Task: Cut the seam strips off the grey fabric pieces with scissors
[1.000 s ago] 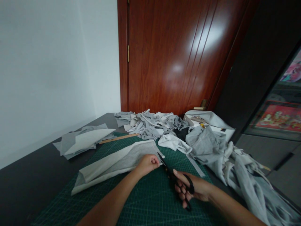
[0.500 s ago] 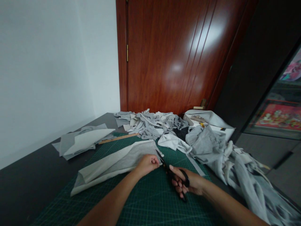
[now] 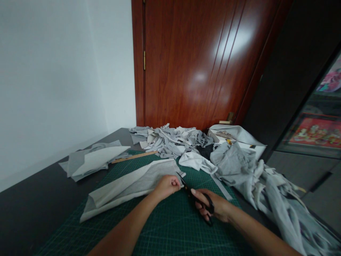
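A long piece of pale grey fabric [image 3: 128,183] with rolled, folded edges lies across the green cutting mat [image 3: 170,227]. My left hand [image 3: 167,186] rests on its right end, fingers curled and pinching the cloth near the edge. My right hand [image 3: 209,204] grips black-handled scissors [image 3: 188,192], with the thumb and fingers through the handle loops. The blades point up and left at the fabric's right end, just beside my left fingertips. Whether cloth sits between the blades is hard to make out.
Behind the mat is a heap of grey scraps [image 3: 170,140]. Flat fabric pieces [image 3: 93,160] lie at left, near a wooden ruler [image 3: 134,156]. White cloth [image 3: 197,161], a thin strip [image 3: 221,186], crumpled grey fabric [image 3: 236,161] and a white box [image 3: 213,135] stand at right.
The scissors' handles have drawn closer together as my right hand closes. My left hand and the fabric stay in place.
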Demonstrator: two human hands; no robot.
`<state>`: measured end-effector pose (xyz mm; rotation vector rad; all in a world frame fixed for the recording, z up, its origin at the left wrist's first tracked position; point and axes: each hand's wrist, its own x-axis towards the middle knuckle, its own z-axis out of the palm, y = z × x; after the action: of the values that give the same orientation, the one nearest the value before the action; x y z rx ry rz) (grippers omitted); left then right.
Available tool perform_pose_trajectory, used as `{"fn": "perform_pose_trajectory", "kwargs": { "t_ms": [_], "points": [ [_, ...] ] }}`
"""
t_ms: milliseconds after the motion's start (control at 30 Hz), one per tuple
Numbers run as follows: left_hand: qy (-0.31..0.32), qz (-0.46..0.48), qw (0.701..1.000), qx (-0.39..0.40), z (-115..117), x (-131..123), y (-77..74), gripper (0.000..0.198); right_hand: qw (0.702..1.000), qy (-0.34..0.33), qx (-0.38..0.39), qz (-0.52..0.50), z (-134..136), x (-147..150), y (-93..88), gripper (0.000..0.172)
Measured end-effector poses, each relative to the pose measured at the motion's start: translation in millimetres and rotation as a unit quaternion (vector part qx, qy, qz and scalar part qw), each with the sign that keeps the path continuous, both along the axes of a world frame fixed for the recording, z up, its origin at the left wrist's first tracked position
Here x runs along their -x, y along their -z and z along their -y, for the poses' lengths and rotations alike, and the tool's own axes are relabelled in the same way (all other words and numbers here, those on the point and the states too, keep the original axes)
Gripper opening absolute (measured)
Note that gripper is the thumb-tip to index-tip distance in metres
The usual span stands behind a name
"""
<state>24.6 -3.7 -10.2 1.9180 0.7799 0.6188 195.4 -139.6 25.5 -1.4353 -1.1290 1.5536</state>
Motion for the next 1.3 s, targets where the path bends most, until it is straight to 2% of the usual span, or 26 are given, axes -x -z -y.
{"fn": "perform_pose_trajectory", "kwargs": {
  "t_ms": [200,333,667,867,1133,1300],
  "points": [
    [-0.002,-0.005,1.000,0.006,-1.6,-2.0,1.6,0.006,0.998,-0.038,0.047,-0.023,2.2,-4.6,-2.6,0.059],
    [-0.002,-0.005,1.000,0.009,-0.9,-1.5,0.7,0.013,0.997,-0.051,0.045,-0.029,-5.4,-3.8,-3.7,0.060],
    [0.006,0.003,1.000,0.003,-1.1,1.1,-0.3,0.005,0.998,-0.048,0.042,-0.020,-31.9,-1.6,-5.3,0.057],
    [0.017,0.008,1.000,0.008,0.1,0.5,-2.4,0.002,0.998,-0.043,0.036,-0.008,-33.5,-1.6,-6.5,0.054],
    [0.013,0.001,1.000,0.002,0.2,0.5,-2.7,0.008,1.000,-0.016,-0.005,0.006,-31.0,0.9,-0.7,0.056],
    [0.010,-0.004,1.000,0.009,1.1,0.1,-3.7,0.009,0.999,-0.039,0.024,0.009,-31.8,-3.2,-3.8,0.055]
  ]
}}
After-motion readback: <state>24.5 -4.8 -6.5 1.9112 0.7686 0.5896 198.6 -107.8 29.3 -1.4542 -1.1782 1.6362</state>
